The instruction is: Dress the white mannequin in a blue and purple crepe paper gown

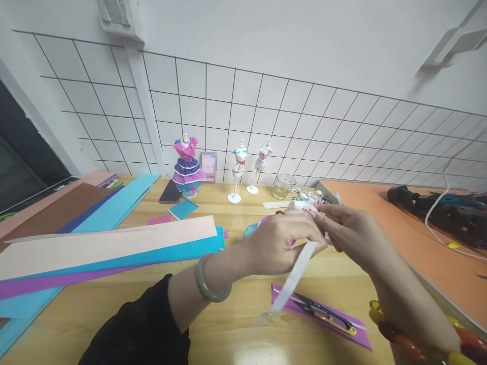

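Observation:
My left hand (283, 242) is closed, with a narrow white strip (297, 276) hanging from its fingers toward the table. Just to the right, my right hand (348, 228) pinches at a white object with small red marks (302, 206), which resembles the small dress forms behind it. Its lower part is hidden by my fingers. Purple and light blue material (251, 231) shows partly behind my left hand. Below the hands, thread snips (323, 313) with a yellow edge lie on a purple paper strip (359, 335).
Long coloured paper strips (114, 243) spread over the left side. At the back stand a dress form in ruffles (187, 170), two white dress forms (239, 165), a phone (170, 192) and a glass cup (283, 187). An orange surface (380, 213) with dark items lies right.

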Available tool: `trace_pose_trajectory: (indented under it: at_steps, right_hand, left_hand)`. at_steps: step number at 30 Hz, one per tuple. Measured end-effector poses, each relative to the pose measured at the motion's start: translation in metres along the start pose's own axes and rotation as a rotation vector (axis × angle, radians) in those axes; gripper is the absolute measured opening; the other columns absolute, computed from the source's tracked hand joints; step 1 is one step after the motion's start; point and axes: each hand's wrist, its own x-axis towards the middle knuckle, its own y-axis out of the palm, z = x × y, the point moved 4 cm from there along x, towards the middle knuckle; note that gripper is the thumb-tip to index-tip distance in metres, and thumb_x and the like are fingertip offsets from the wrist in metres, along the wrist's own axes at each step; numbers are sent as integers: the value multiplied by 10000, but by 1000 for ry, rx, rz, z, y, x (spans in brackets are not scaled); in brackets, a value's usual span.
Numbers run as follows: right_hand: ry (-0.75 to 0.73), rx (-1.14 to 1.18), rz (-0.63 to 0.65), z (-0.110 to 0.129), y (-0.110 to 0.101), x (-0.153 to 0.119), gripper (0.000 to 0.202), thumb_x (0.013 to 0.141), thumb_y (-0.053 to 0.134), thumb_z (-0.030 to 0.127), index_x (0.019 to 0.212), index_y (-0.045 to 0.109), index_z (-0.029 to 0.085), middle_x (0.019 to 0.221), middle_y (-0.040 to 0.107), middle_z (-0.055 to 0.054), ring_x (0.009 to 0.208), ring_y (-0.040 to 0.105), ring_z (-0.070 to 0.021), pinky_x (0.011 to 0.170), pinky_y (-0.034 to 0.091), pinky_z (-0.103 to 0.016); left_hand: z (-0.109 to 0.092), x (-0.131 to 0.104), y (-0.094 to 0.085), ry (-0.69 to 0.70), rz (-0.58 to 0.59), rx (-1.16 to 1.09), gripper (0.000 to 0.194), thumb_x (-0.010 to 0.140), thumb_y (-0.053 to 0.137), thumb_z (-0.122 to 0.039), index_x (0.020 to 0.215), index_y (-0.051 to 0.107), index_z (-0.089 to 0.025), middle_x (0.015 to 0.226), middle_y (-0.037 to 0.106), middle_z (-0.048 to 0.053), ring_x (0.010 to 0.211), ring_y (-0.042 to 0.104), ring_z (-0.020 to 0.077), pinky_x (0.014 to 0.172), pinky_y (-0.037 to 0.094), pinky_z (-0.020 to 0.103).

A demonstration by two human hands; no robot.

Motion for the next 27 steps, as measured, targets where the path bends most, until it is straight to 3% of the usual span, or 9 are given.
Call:
trace_pose_trajectory:
  at_steps: [3, 6, 7, 9, 12, 15, 18, 22, 27]
  right_hand:
    - [-11, -27, 11, -3, -1, 0, 601, 735, 646, 640, 1017, 742, 119, 456, 571, 0, 353, 410, -106, 370, 325, -235]
    - [-11, -15, 42, -7, -1, -1, 572, 763, 629, 619, 1052, 745, 139, 523, 612, -9, 379, 421, -104, 404, 361, -245]
    - [-14, -17, 44, -7, -1, -1, 567, 771, 624, 613, 1061, 747, 142, 514, 600, -4, 389, 424, -107, 411, 362, -246]
    - [-27, -28, 32, -5, 0, -3, 571, 790, 605, 609, 1081, 746, 138, 467, 545, 12, 402, 413, -112, 406, 335, -241]
    - [-56, -27, 30, 2, 2, -7, 588, 809, 577, 604, 1102, 744, 122, 414, 459, 35, 386, 356, -104, 384, 271, -235]
    - [-86, -7, 42, 10, 4, -10, 572, 801, 593, 590, 1111, 745, 133, 416, 431, 46, 373, 329, -95, 372, 235, -234]
    - [-99, 4, 48, 13, 6, -11, 531, 804, 608, 571, 1110, 750, 161, 426, 440, 45, 370, 343, -94, 368, 240, -234]
    - [-99, 31, 33, 14, 8, -11, 527, 803, 612, 565, 1109, 748, 158, 430, 452, 44, 374, 380, -102, 369, 271, -240]
    - [-99, 127, 44, 14, 16, -10, 606, 807, 618, 544, 1231, 669, 113, 429, 435, 65, 396, 416, -110, 389, 314, -241]
  left_hand:
    - [3, -3, 10, -8, 156, 118, 211, 926, 461, -155, 883, 667, -139, 968, 730, 83, 979, 641, 157, 961, 481, 343]
    - [5, -6, 4, -7, 269, 223, 316, 874, 406, -18, 995, 663, -156, 1061, 727, 51, 1034, 632, 156, 956, 479, 342]
    - [6, -5, -3, -29, 225, 236, 329, 857, 404, -1, 971, 663, -169, 1035, 732, 33, 1011, 636, 148, 936, 488, 330]
    - [10, -4, -18, -116, 20, 262, 286, 851, 427, -21, 942, 645, -182, 1002, 726, 27, 995, 638, 146, 929, 495, 331]
    - [20, -5, -30, -280, -254, 282, 230, 846, 575, -172, 1075, 594, -188, 1104, 684, 67, 1062, 622, 186, 950, 495, 377]
    - [31, -6, -22, -355, -271, 212, 380, 812, 660, -281, 1167, 555, -196, 1163, 660, 78, 1089, 616, 197, 943, 506, 377]
    - [36, -7, -15, -356, -287, 187, 235, 830, 624, -277, 1044, 597, -184, 1039, 691, 60, 980, 645, 174, 867, 536, 340]
    - [31, -6, -19, -276, -333, 275, 127, 810, 617, -224, 926, 609, -175, 842, 683, 29, 806, 636, 152, 751, 529, 308]
    - [24, -3, -26, -138, -293, 449, 109, 824, 579, -187, 926, 612, -167, 849, 678, 35, 794, 618, 143, 745, 496, 301]
